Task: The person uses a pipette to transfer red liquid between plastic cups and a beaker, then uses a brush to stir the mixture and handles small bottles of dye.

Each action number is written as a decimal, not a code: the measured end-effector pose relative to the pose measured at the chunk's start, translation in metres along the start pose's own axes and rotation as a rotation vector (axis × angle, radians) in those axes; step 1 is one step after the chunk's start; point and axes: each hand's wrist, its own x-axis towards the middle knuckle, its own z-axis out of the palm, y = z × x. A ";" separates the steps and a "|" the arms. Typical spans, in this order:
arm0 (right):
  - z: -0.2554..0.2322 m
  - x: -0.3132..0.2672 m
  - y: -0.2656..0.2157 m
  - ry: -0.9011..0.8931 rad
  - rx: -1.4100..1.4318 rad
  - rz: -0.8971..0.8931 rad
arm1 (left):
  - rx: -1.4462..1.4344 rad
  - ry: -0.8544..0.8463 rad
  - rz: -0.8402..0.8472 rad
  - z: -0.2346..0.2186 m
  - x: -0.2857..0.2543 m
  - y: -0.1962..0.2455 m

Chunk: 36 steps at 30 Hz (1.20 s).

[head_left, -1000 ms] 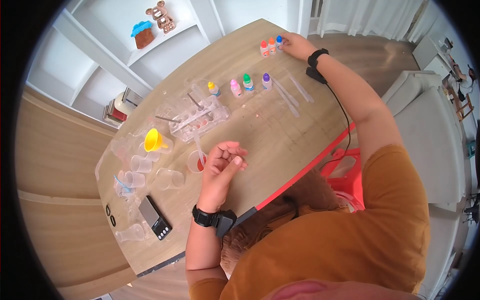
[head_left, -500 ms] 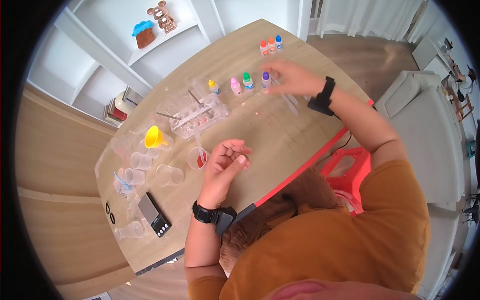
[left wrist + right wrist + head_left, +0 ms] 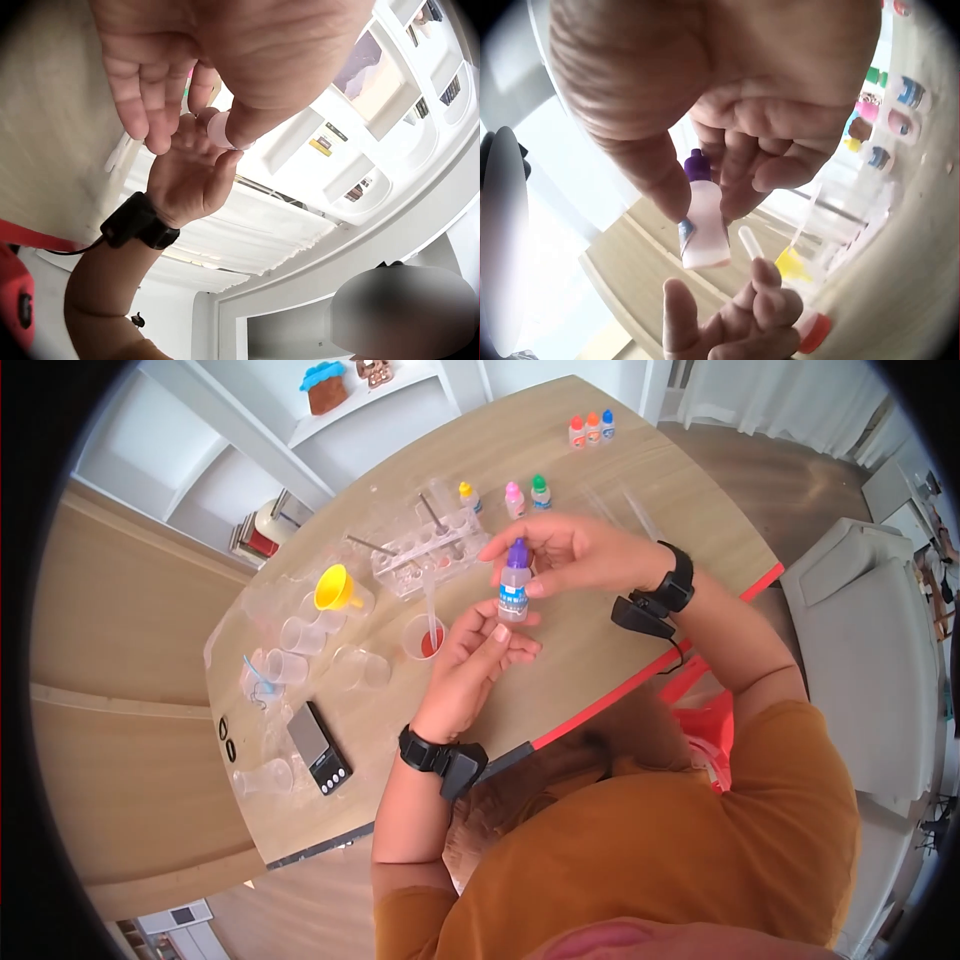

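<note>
A small dropper bottle with a purple cap and blue label stands upright in the grip of my right hand. In the right wrist view, the thumb and fingers pinch the bottle just below its cap. My left hand is just below, palm turned up and fingers relaxed. A gap shows between its thumb and the bottle's base in the right wrist view. Beside the left hand is a clear cup of red liquid, a plastic pipette leaning in it.
Yellow-, pink- and green-capped bottles stand behind the right hand; red-, orange- and blue-capped ones stand at the far corner. To the left are a test tube rack, yellow funnel, several clear cups and a scale.
My right hand has left the blue-capped bottle, picked up the purple-capped bottle and brought it over to the left hand. The left hand has barely moved. The head view has shifted slightly.
</note>
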 end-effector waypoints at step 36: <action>0.010 -0.006 0.035 0.115 0.208 -0.110 | 0.088 0.083 0.127 0.006 -0.001 -0.003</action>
